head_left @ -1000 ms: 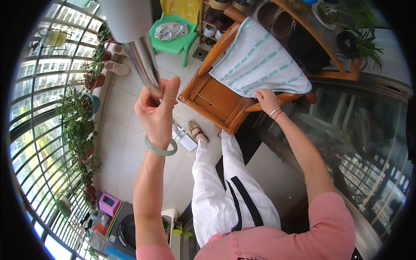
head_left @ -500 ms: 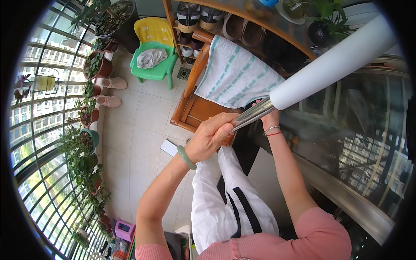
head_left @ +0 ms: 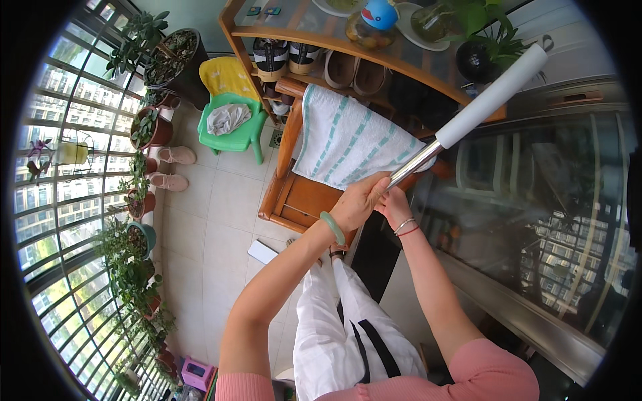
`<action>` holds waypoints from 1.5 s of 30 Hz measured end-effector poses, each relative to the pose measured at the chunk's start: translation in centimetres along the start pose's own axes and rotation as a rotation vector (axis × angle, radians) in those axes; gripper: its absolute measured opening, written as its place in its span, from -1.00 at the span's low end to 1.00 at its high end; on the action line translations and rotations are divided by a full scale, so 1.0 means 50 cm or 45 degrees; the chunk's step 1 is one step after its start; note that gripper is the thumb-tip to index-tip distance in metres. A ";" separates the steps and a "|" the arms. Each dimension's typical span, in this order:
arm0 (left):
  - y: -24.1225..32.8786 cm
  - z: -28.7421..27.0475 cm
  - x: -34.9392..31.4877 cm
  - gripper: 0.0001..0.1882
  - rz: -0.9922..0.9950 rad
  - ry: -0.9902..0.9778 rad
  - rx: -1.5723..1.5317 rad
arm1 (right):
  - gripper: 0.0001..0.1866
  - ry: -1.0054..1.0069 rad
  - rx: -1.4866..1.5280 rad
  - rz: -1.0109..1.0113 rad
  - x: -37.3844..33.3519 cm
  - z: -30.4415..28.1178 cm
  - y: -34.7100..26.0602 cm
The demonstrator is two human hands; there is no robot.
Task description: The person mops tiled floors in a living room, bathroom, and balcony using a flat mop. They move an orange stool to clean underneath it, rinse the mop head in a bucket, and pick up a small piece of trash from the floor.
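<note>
Tiled floor: green child-size chair, yellow cover on its back, crumpled pale cloth on the seat. Floor drain near it. Pair of pink shoes by the left wall, beside a row of potted plants under the barred window; bigger plant in a dark pot at top. Wooden chair with striped towel over it. Wooden rack behind: sneakers, brown shoes, jar with blue duck-shaped topper up top. Purple box lower left. Dark glossy surface at right, reflecting buildings.
</note>
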State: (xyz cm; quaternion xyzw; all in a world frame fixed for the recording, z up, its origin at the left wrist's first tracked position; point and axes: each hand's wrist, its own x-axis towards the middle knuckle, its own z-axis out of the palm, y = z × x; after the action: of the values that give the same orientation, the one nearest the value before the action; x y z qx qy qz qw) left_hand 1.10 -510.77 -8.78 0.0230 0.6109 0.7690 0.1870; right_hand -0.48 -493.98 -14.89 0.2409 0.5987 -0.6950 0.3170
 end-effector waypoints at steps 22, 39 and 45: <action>-0.080 -0.030 0.056 -0.65 -0.159 0.099 -0.006 | -0.52 -0.380 -0.072 -0.101 0.068 -0.059 -0.067; 0.008 -0.318 0.180 -0.76 0.405 1.075 0.680 | -0.43 -0.433 0.209 -0.311 0.017 -0.093 -0.146; 0.018 -0.300 0.189 -0.74 0.326 1.123 0.951 | -0.63 -0.383 0.095 -0.186 0.016 -0.098 -0.152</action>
State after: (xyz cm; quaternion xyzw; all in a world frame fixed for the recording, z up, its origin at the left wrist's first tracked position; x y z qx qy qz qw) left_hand -11.89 -521.91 -13.54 -0.1611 0.8525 0.4553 -0.1998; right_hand -6.79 -488.64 -11.12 0.1015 0.5340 -0.7663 0.3425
